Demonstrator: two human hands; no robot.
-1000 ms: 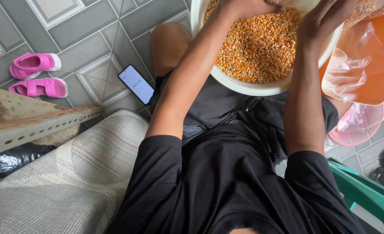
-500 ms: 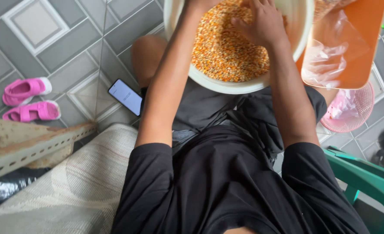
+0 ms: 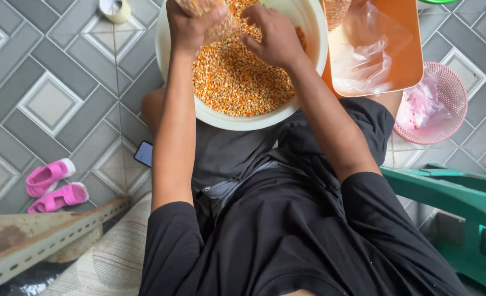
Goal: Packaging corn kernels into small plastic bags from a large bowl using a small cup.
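- Both hands had shifted since half a second before: the left hand [image 3: 191, 24] had lifted a small clear bag of corn [image 3: 207, 13] over the white bowl [image 3: 309, 82], fingers closed round its neck.
- Right hand [image 3: 273, 35] hovered half-curled over the kernels [image 3: 237, 82], holding nothing clearly visible.
- Judged best: keep the bag upright above the bowl on the lap, so that spills fall back in.
- An orange tray [image 3: 410, 66] stood just beside the bowl.

Pink sandals [image 3: 54, 186], phone [image 3: 143, 153], pink basket [image 3: 438, 104], perhaps tape [image 3: 114, 9].

An orange tray [image 3: 413, 66] crowds the white basin's [image 3: 314, 71] right rim.
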